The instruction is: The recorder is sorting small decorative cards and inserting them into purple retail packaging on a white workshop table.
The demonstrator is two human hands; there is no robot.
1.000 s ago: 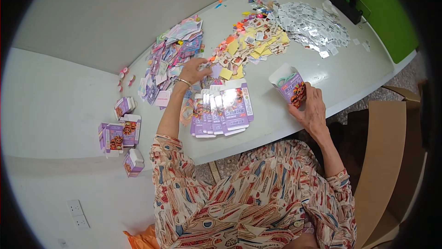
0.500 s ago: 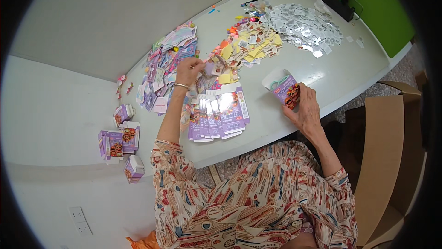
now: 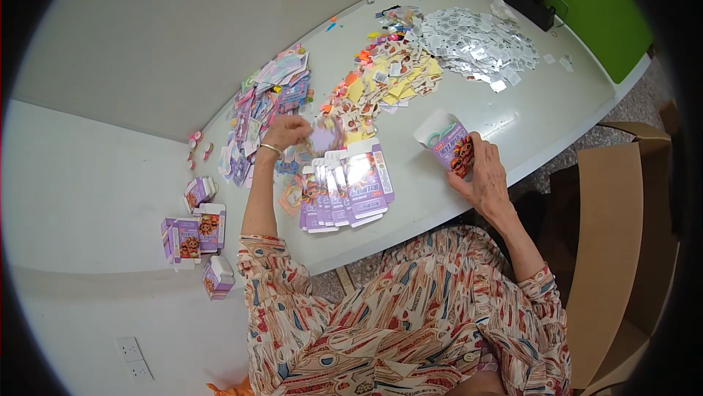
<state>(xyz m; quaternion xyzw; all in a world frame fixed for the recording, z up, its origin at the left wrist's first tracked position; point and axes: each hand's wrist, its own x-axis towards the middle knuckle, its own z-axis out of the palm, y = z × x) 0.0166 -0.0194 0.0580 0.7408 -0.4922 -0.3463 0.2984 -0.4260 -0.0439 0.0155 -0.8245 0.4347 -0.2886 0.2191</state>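
My right hand (image 3: 486, 178) is closed around a small purple printed carton (image 3: 452, 148), tilted, its white top flaps open and something pale green showing inside. At the left, my left hand (image 3: 287, 132) pinches a small clear packet with a purple piece (image 3: 326, 136) in it, blurred at its edges. The packet hangs just beyond a fanned stack of flattened purple cartons (image 3: 359, 189). Beside my left hand spreads a heap of purple and pastel packets (image 3: 253, 121), partly hidden by the hand.
Yellow and white cards (image 3: 403, 77) are heaped mid-table, with silvery packets (image 3: 480, 41) further right. A black tape dispenser (image 3: 529, 6) sits at the far corner. Several folded purple cartons (image 3: 209, 228) lie at the left. An open cardboard box (image 3: 608, 249) stands right of the table.
My left hand has drawn the packet nearer to me and slightly left, off the heaps. My right hand keeps the carton in nearly the same place.
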